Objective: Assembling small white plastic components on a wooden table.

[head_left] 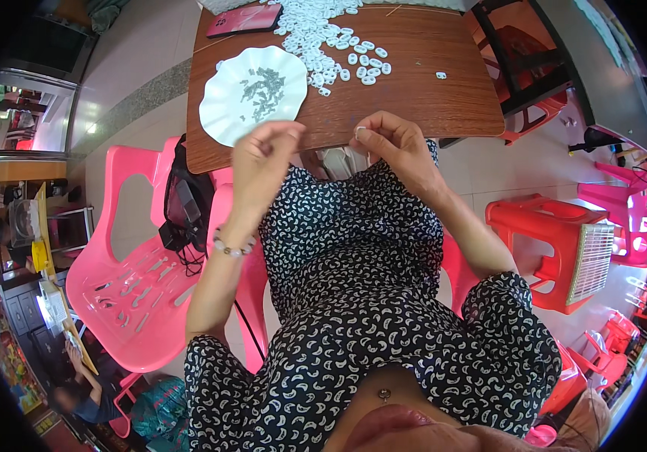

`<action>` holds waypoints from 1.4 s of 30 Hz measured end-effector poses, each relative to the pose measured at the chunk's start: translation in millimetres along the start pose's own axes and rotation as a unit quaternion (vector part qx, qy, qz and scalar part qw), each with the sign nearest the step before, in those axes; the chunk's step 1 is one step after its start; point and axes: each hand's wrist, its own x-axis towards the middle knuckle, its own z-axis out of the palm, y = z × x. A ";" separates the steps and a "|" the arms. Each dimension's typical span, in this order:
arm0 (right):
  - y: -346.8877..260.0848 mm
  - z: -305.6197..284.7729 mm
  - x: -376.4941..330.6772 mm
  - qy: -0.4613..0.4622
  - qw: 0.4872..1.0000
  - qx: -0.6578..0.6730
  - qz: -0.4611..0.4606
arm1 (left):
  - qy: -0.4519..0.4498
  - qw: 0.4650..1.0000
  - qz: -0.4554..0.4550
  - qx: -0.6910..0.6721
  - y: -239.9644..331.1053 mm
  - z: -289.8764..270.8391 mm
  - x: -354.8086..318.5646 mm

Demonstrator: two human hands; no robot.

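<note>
My right hand (405,153) is at the near edge of the brown table (429,83), its thumb and forefinger pinched on a small white oval piece (359,131). Left of it, my left hand (263,162) is raised beside the near rim of the white wavy-edged plate (218,98). Its fingertips are pressed together and slightly blurred; whatever they hold is too small to make out. Many small grey pieces (264,92) lie on the plate. Beyond it spreads a heap of white oval pieces with two holes each (316,45); one lone oval piece (441,75) lies farther right.
A pink phone (245,20) lies at the table's far left corner. To my left stands a pink plastic chair (123,301) with a black bag (186,200) beside it. Red stools (538,241) are on the right. Another person (86,395) sits at the lower left.
</note>
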 end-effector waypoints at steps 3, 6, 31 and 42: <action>0.7 -1.7 -0.1 -0.005 1.000 -0.010 0.012 | 0.106 0.977 0.090 0.160 -16.9 -38.4 39.1; 3.7 1.0 0.8 -0.008 1.000 -0.021 0.002 | 0.135 0.947 0.135 0.259 -37.5 -76.9 88.7; 2.4 4.5 -1.0 -0.036 0.998 -0.048 -0.022 | 0.060 0.998 0.030 0.004 -34.5 -93.2 92.2; 6.3 1.1 -4.0 0.007 0.991 -0.099 -0.095 | -0.123 0.989 -0.061 -0.052 17.3 -23.1 21.2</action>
